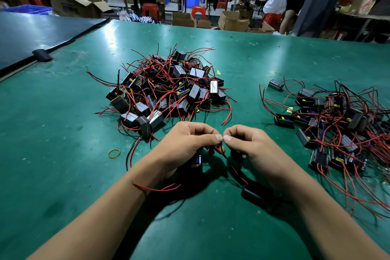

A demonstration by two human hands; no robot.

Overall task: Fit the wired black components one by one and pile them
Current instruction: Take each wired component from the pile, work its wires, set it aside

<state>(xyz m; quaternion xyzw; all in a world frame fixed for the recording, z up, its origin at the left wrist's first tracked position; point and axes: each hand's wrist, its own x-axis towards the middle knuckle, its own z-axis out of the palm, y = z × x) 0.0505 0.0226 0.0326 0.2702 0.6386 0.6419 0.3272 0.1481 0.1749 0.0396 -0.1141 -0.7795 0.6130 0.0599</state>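
Glossy green table mat (242, 53) (scuffed)

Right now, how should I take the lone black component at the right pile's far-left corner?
Pinch the lone component across its long sides, coming from above and the left. It lies flat and set apart, and the tangle of the right pile is only on its right side.

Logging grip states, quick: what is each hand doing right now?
Left hand: grips a black component.
Right hand: pinches its wire.

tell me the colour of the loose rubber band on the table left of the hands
Yellow. The rubber band shows best in the head view.
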